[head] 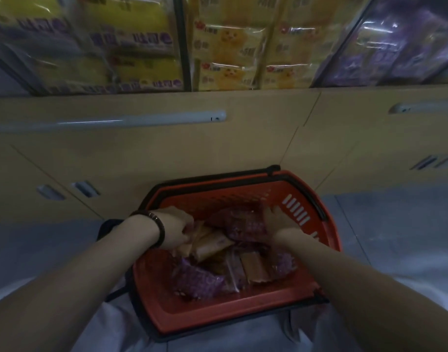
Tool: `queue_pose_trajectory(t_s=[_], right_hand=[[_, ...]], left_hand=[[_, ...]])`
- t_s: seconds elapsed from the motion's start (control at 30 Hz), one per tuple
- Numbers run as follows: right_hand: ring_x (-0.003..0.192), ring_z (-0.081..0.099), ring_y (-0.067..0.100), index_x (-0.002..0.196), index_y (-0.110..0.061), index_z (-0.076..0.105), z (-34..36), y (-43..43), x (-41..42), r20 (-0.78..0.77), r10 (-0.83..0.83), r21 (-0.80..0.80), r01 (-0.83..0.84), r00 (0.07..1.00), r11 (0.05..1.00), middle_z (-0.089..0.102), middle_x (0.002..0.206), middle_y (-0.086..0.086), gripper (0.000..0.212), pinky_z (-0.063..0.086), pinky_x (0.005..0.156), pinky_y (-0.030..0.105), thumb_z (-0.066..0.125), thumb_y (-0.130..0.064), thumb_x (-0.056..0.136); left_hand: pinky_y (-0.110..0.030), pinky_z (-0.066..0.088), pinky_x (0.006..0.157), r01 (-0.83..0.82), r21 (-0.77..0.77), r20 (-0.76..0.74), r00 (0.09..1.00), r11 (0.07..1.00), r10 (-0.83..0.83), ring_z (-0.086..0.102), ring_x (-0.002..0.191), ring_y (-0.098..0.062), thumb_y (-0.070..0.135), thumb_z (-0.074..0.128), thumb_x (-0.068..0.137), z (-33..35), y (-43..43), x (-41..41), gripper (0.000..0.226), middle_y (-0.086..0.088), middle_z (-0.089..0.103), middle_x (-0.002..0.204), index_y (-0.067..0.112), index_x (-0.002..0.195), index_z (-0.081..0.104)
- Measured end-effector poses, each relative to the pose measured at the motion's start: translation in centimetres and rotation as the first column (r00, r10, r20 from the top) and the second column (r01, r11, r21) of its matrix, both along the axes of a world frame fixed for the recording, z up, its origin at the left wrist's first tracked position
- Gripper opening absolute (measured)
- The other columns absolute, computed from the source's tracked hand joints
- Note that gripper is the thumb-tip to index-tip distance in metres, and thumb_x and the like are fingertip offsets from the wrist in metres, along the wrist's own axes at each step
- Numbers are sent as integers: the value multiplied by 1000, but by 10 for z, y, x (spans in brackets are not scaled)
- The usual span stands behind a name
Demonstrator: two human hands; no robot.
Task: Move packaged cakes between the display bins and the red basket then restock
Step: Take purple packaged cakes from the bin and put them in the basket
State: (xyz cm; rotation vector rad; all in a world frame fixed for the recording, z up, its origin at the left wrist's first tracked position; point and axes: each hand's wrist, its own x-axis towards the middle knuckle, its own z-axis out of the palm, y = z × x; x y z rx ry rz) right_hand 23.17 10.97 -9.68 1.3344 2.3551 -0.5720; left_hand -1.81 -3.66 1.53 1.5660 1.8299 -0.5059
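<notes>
Under both hands, packaged cakes lie heaped in the red basket [218, 316]: tan packets [212, 243] in the middle and purple ones toward the near and right sides. The left hand [174, 228], with a dark bracelet [160, 224] on its wrist, curls its fingers round the ends of the tan packets at the left of the heap. Just to its right, the right hand [277, 219] lies over a purple packet [243, 226], its fingers bent round the far edge and gripping it. Black handles [205, 177] lie folded along the basket's rim. Beyond the hands stands a beige cabinet [167, 148], and above it the display bins [185, 47] hold yellow packages [228, 47] and, to the right, purple packages [395, 47], all blurred.
</notes>
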Motion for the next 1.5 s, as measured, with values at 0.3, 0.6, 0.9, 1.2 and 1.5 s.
queue_pose_trajectory(t_s=[0.3, 0.6, 0.9, 1.2, 1.5], right_hand=[[115, 67, 33, 122, -26, 66, 7, 8, -9, -112, 13, -7, -13, 994, 1000, 70, 126, 10, 24, 52, 86, 35, 63, -35, 100], [68, 66, 6, 81, -37, 67, 95, -4, -10, -611, -104, -359, -157, 785, 920, 67, 73, -15, 29, 56, 64, 30, 79, -14, 94], [107, 72, 32, 120, -22, 71, 41, 9, 8, -153, -100, -275, 55, 983, 960, 75, 121, 12, 36, 58, 87, 37, 63, -46, 95], [152, 37, 38, 165, -36, 25, -14, -16, 40, 295, 125, -316, -27, 947, 948, 31, 168, 17, 75, 32, 123, 43, 60, -48, 99], [112, 70, 31, 124, -20, 71, -11, -7, 43, 185, -77, -174, 110, 980, 979, 73, 125, 10, 56, 49, 80, 29, 63, -58, 83]], left_hand=[[-22, 40, 79, 13, 98, 95, 995, 995, -23, 60, 120, -21, 40, 57, 102, -6, 2, 2, 29, -1, 63, 135, 29, 128, 63], [-31, 46, 108, -287, 336, 407, 903, 897, 136, 52, 134, -14, 60, 88, 70, -19, 7, 4, 99, 8, 50, 149, 37, 152, 39], [-15, 46, 62, -224, 388, 271, 955, 894, 122, 62, 76, 4, 64, 87, 66, -14, 10, -7, 40, 18, 71, 82, 39, 94, 74], [-28, 53, 79, -212, 367, 160, 974, 906, 163, 65, 93, -16, 60, 86, 70, -18, 12, -13, 41, 13, 69, 94, 38, 101, 72], [-28, 53, 81, -240, 363, 156, 968, 900, 195, 65, 95, -17, 57, 86, 72, -16, 13, -16, 43, 9, 69, 98, 33, 106, 73]])
